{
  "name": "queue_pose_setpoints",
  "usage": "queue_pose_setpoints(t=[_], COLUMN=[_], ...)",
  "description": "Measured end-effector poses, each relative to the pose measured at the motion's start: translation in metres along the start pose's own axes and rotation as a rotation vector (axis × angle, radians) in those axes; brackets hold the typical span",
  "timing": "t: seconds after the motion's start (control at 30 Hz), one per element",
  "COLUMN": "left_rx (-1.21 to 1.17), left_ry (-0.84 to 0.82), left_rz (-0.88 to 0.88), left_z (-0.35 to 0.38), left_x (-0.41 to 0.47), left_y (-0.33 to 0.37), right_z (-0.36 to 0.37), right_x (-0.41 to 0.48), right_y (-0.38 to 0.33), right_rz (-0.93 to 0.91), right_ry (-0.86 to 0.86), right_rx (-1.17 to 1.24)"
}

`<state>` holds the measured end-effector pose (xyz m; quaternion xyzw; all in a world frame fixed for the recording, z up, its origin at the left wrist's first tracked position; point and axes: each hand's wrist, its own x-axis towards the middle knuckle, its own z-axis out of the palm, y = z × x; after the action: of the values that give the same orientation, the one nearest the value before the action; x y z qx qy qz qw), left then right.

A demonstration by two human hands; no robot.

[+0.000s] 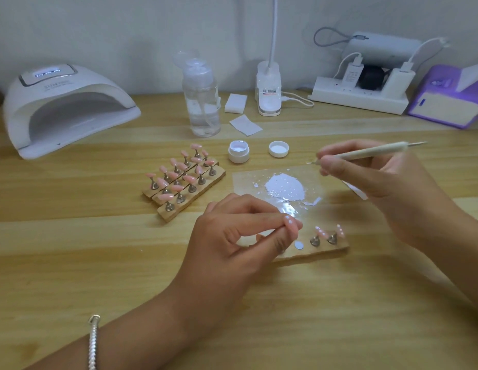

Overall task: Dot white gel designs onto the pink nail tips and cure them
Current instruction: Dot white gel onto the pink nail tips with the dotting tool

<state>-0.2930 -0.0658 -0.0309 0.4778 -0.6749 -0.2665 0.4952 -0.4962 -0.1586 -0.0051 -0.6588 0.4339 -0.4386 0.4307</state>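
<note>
The left hand (232, 233) pinches one dotted pink nail tip (292, 225) just above the near wooden holder (312, 253). Behind the holder, the right hand (379, 188) grips the dotting pen (366, 153) closed.

Both forearms are bare, with no sleeve in view on either side. The left hand (232, 236) has no ring on the fingers that show, and its nails are short and unpainted as far as can be told. Around the left wrist sits a slim silver bracelet of twisted, rope-like metal (93, 343), with a small squarish clasp or loop at its upper end. The right hand (379, 188) shows no ring, watch or band on its visible part, and its fingernails look plain and short. No glove covers either hand.
</note>
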Motion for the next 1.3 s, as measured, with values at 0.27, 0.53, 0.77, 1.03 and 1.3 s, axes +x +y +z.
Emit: queue_pose_setpoints(t=[0.27,0.53,0.77,1.03,1.3], left_rx=[0.007,0.002,0.006,0.005,0.008], left_ry=[-0.003,-0.001,-0.001,0.000,-0.002], left_rz=[-0.005,-0.009,-0.005,-0.001,-0.003], left_z=[0.000,0.000,0.000,0.000,0.000], left_x=[0.000,0.000,0.000,0.000,0.000], left_y=[0.000,0.001,0.001,0.000,0.001], right_z=[0.005,0.010,0.010,0.010,0.010], right_x=[0.003,0.006,0.007,0.006,0.006], right_y=[0.018,0.030,0.031,0.030,0.030], right_rz=[-0.060,-0.049,-0.055,-0.044,-0.026], right_ry=[-0.030,-0.069,-0.056,-0.045,-0.071], right_rx=[-0.239,-0.134,-0.109,-0.094,-0.090])
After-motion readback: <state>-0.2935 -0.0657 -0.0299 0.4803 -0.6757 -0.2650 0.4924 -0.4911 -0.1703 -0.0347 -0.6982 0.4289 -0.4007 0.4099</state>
